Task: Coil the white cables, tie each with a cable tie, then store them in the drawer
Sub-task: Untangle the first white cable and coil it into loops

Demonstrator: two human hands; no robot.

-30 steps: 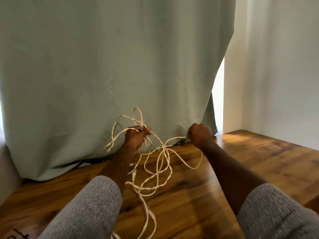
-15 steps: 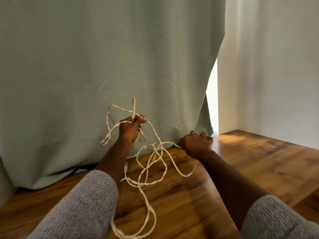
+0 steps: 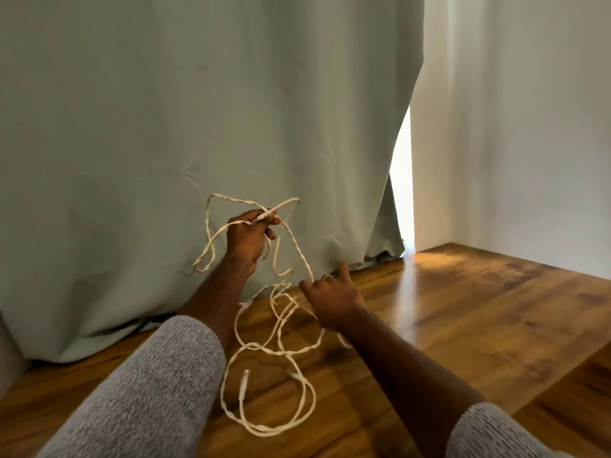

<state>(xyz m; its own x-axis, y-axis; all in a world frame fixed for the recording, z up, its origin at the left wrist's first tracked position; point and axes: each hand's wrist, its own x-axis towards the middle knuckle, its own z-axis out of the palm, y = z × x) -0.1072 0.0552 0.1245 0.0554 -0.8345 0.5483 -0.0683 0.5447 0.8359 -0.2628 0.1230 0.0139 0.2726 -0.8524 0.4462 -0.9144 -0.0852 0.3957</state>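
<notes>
Nearest you, both grey sleeves (image 3: 145, 388) frame the view, and between them the loose end of the white cable (image 3: 267, 348) lies in slack loops on the wooden floor (image 3: 463, 325), with small plug-like pieces showing along it. Farther out, your right hand (image 3: 332, 297) hovers low over the tangle, fingers spread wide and holding nothing, one strand passing just beside its thumb; a ring shows on one finger. Beyond it and to the left, your left hand (image 3: 249, 234) is raised, its grip closed on several strands of the cable, so that loops stick out above and to the left of the fist and others hang down to the floor. Behind everything hangs the pale green curtain (image 3: 198, 110), its hem touching the floor, with the white wall (image 3: 529, 127) at far right.
</notes>
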